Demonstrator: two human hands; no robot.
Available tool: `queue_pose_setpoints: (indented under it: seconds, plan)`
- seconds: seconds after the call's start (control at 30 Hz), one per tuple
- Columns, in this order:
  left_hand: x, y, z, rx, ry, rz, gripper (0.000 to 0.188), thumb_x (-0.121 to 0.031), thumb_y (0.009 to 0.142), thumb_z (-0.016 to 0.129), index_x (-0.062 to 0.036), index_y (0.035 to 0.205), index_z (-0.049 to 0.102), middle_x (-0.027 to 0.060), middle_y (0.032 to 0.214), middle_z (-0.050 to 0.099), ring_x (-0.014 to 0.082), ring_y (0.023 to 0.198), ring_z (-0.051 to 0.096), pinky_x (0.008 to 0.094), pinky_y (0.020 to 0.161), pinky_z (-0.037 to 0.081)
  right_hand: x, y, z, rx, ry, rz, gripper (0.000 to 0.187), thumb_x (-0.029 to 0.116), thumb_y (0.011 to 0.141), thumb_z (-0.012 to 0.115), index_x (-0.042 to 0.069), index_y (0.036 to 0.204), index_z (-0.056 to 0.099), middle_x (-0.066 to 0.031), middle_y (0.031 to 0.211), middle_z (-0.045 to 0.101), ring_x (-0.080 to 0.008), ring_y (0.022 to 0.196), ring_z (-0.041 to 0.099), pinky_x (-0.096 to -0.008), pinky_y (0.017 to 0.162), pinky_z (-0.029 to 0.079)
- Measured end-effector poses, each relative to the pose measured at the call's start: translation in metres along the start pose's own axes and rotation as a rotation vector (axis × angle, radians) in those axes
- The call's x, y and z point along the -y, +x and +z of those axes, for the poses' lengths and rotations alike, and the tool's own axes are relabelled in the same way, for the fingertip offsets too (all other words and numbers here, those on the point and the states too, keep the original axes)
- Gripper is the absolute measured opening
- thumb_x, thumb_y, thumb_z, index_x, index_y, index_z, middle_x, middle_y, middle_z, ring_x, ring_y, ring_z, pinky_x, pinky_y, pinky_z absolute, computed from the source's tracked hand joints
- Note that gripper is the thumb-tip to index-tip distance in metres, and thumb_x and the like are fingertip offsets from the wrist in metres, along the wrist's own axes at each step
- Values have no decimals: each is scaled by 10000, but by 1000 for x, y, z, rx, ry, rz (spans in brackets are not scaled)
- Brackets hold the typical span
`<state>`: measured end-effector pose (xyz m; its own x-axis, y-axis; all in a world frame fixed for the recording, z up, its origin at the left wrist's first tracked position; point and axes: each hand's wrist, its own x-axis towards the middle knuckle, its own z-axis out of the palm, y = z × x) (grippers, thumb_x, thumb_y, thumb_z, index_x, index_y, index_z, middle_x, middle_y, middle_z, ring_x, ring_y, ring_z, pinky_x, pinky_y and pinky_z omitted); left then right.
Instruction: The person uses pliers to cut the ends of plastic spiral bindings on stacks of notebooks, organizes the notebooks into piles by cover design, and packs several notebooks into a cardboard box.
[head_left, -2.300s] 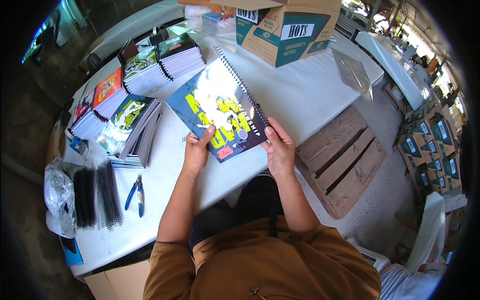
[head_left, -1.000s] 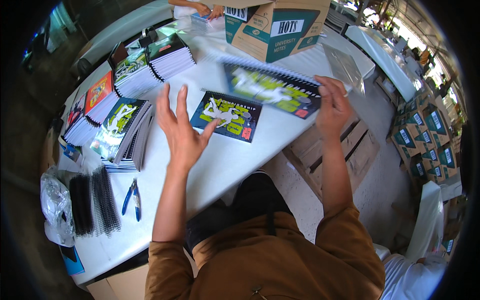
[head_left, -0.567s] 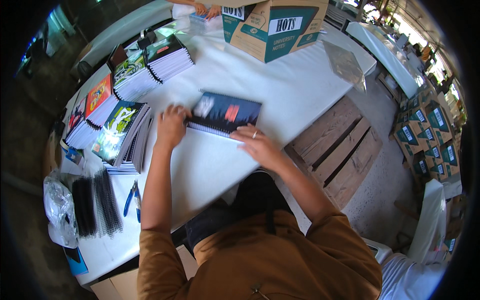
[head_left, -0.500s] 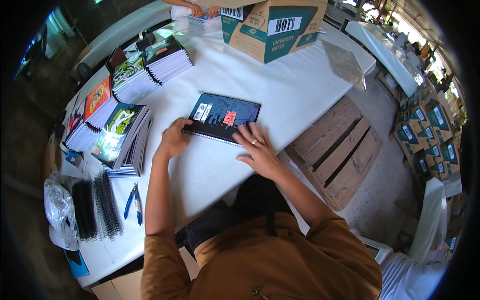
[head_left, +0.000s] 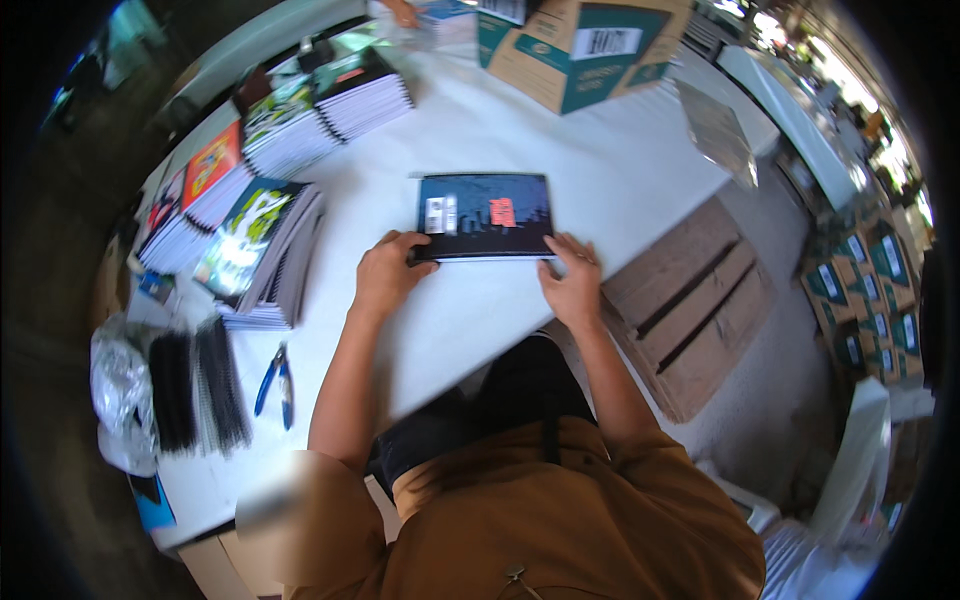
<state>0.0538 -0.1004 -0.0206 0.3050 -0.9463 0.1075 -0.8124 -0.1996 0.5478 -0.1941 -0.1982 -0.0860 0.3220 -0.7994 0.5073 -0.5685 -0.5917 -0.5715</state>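
A dark spiral notebook (head_left: 475, 222) with a coral-red block and a white label on its cover lies in front of me on the white table. Around its near left corner, my left hand (head_left: 388, 270) has its fingers closed, the thumb at the near edge. The near right corner is between the thumb and fingers of my right hand (head_left: 572, 278). Motion smears the picture a little. To the left stands a stack of notebooks (head_left: 255, 240) with a green and white cover. Blue-handled pliers (head_left: 274, 385) lie nearer me.
Several notebook stacks (head_left: 365, 95) line the table's far left. Black wire binding coils (head_left: 200, 390) lie beside a clear plastic bag (head_left: 122, 390). A cardboard box (head_left: 580, 50) stands at the back, near another person's hand (head_left: 402, 12). Right of the table are a wooden pallet (head_left: 690, 310) and stacked boxes (head_left: 865, 290).
The notebook has turned so its near edge runs level. My right hand has moved off the cover to the near right corner. The view has shifted slightly.
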Motion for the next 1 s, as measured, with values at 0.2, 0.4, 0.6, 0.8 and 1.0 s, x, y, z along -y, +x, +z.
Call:
queue_pose_setpoints:
  seconds: [0.2, 0.4, 0.6, 0.8, 1.0]
  plan:
    - [54, -4, -91, -886, 817, -130, 345, -226, 787, 649, -101, 1103, 588, 135, 1129, 593, 281, 1046, 566, 403, 856, 450, -5, -4, -8, -59, 16, -100, 424, 118, 703, 667, 27, 1110, 594, -172, 1212, 553, -354, 1197, 453, -505, 1042, 284]
    - [8, -72, -122, -340, 592, -370, 209, -198, 864, 554, -53, 1005, 605, 174, 923, 641, 364, 794, 616, 458, 648, 487, 52, -16, -28, -155, 166, -123, 569, 59, 723, 665, 25, 1262, 485, -216, 1390, 377, -435, 1336, 236, -488, 1077, 224]
    - [-52, -143, -107, 144, 15, 225, 221, -83, 826, 630, -19, 1037, 620, 189, 763, 623, 327, 630, 580, 357, 622, 479, 122, -24, -31, 496, 1196, 95, 509, -5, 725, 724, -17, 1195, 529, -132, 1177, 587, -169, 1076, 552, -303, 913, 432]
    - [83, -138, -155, -542, 379, -577, 275, -245, 868, 555, -34, 1030, 624, 171, 970, 655, 326, 898, 633, 397, 753, 487, 88, -22, -15, 204, 1230, 125, 136, -44, 798, 651, -10, 928, 629, -31, 859, 655, -74, 782, 584, -231, 740, 476]
    - [194, -159, -127, -485, 663, -765, 432, -420, 846, 564, -85, 1119, 557, 153, 1017, 614, 352, 933, 599, 464, 770, 475, 85, -21, -5, 170, 1260, 98, 159, -14, 806, 657, -7, 959, 616, -34, 914, 648, -81, 830, 578, -242, 762, 475]
